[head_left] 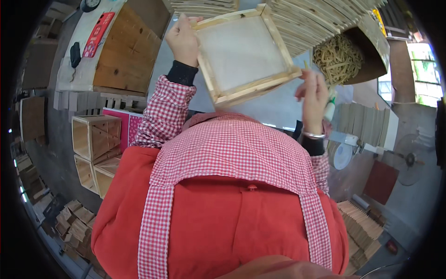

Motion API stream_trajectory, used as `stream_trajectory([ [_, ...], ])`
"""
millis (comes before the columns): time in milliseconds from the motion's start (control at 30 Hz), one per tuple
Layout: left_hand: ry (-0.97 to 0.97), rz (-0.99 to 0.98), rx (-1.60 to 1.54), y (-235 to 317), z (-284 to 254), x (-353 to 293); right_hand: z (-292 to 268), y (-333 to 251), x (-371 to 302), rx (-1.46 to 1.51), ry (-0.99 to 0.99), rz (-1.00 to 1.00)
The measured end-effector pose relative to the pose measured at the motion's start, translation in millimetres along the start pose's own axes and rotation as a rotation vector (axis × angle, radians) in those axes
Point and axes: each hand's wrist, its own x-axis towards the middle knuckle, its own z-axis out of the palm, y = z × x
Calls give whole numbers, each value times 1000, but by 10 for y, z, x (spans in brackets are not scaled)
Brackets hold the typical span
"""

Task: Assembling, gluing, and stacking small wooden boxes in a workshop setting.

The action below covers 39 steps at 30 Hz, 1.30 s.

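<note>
A shallow square frame of pale wood with a whitish panel (241,51) is held up, tilted, above a grey-white worktop (274,114). My left hand (184,39) grips its left side near the upper corner, the fingers wrapped behind the rim. By the lower right corner is my right hand (313,90), fingers curled, with the fingertips at the wood. Whether those fingertips also hold anything small cannot be made out. A dark spot shows on the frame's far rim.
Rows of stacked wooden frames (316,21) line the worktop's far side. At the right stands an open carton (376,46) full of curled wood strips (337,60). A wooden cabinet (125,51) rises at the left, with open wooden boxes (95,139) below. A fan (409,159) stands farther right.
</note>
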Motion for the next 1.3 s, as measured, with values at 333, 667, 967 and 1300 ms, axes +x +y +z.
stream_trajectory([
  [333,88,-145,-34,524,-295,-950,298,314,826,-4,199,-169],
  [667,-297,-64,29,369,35,-46,358,419,998,33,118,-256],
  [967,-592,-115,21,-175,433,354,346,360,896,-48,127,-284],
  [1300,-568,-122,34,-161,534,337,269,386,870,-65,124,-292],
])
